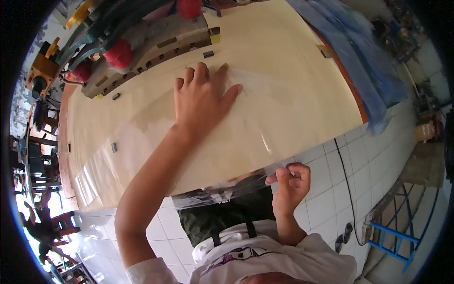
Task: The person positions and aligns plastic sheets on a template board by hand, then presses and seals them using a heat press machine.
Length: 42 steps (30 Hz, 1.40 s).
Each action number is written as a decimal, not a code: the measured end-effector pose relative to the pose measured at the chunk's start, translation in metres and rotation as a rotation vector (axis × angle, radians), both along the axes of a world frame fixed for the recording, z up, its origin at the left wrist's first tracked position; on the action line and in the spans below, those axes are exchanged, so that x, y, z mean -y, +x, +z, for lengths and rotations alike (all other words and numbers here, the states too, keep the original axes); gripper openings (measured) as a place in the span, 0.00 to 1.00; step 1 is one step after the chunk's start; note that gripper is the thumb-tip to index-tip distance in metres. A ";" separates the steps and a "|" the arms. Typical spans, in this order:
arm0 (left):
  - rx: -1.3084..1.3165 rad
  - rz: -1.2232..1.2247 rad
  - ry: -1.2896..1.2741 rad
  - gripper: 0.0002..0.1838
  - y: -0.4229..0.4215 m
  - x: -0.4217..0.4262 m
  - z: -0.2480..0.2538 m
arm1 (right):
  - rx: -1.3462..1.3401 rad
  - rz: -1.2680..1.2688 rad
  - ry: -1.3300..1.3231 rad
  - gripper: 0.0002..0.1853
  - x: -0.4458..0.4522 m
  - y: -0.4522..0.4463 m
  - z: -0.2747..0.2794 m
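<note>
A clear plastic sheet (pixel 255 128) lies across the cream-coloured table top (pixel 302 66) and hangs over its front edge. My left hand (pixel 201 97) rests on the sheet near the middle of the table, thumb and index finger spread apart, the other fingers slightly bent. Beyond the front edge, at the right, my right hand (pixel 289 182) pinches the sheet's hanging edge between thumb and fingers. Small dark blocks lie on the table: one (pixel 208 54) just beyond my left hand, another (pixel 114 147) to the left.
A machine with red knobs (pixel 118 54) and a long metal bar stands along the far left edge. Blue plastic sheeting (pixel 350 52) drapes over the right edge. A black cable (pixel 347 184) and a blue metal frame (pixel 392 241) are on the right. A person (pixel 40 227) is at far left.
</note>
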State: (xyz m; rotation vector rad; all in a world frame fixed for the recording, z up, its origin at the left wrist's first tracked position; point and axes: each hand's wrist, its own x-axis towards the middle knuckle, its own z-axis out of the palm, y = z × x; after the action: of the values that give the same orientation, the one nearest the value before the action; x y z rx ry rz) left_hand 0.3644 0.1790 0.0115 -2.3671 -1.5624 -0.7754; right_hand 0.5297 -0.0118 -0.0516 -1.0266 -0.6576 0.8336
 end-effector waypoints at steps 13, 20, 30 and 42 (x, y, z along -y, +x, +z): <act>-0.030 -0.030 0.002 0.25 0.001 0.000 0.003 | 0.008 0.019 0.046 0.12 0.003 0.003 -0.003; -0.069 -0.058 0.078 0.23 0.002 -0.007 -0.006 | -0.027 0.105 0.037 0.16 0.013 0.013 0.005; -0.106 -0.052 0.103 0.25 0.000 -0.007 -0.008 | 0.054 0.213 -0.006 0.15 0.011 0.033 0.022; -0.116 -0.040 0.075 0.26 0.000 -0.007 -0.009 | 0.042 0.175 -0.071 0.13 0.011 0.040 0.021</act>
State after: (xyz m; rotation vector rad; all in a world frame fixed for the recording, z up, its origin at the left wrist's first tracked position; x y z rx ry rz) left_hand 0.3648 0.1863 0.0028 -2.3509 -1.4199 -0.6793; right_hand 0.5694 -0.0225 -0.0302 -1.0634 -0.7658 0.9965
